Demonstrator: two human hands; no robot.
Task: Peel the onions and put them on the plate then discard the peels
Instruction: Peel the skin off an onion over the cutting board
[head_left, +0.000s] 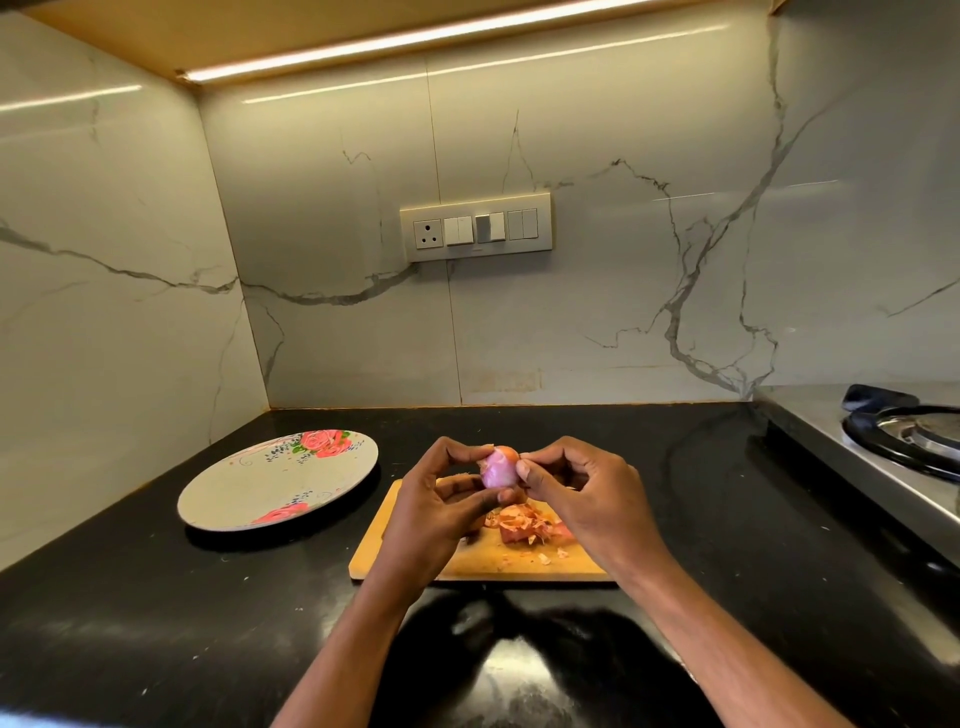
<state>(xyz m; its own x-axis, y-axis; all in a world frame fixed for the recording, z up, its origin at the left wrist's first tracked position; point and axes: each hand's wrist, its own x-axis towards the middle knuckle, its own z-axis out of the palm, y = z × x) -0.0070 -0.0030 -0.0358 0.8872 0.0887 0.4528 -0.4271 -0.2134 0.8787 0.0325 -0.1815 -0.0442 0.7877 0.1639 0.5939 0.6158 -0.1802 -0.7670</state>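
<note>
A small purple onion (497, 469), with a patch of orange skin at its top, is held above the wooden cutting board (467, 564). My left hand (441, 499) grips it from the left and below. My right hand (576, 488) pinches the skin at its upper right. A heap of orange-red peels (524, 525) lies on the board under my hands. A round plate (278, 480) with red flower prints sits to the left of the board with nothing on it.
The black counter (156, 613) ends at marble walls on the left and back. A steel stove with a black burner ring (904, 441) stands at the right. A switch panel (475, 227) is on the back wall.
</note>
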